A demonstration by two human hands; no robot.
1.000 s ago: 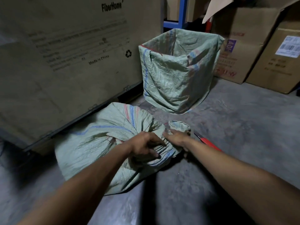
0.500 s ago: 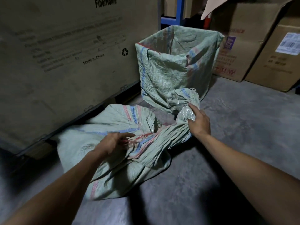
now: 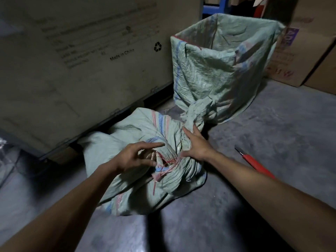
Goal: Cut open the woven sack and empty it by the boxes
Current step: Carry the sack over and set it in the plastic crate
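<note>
Head view: the left hand hovers with fingers spread loose over the tied neck, holding nothing, while the right hand lies flat and splayed on the bunched cloth just to its right. Beneath them the woven sack slumps on the floor, near the big printed crate. It looks soft, crinkly and a bit slick; the red string at the gathered neck seems the best hold. A red knife lies to the right.
</note>
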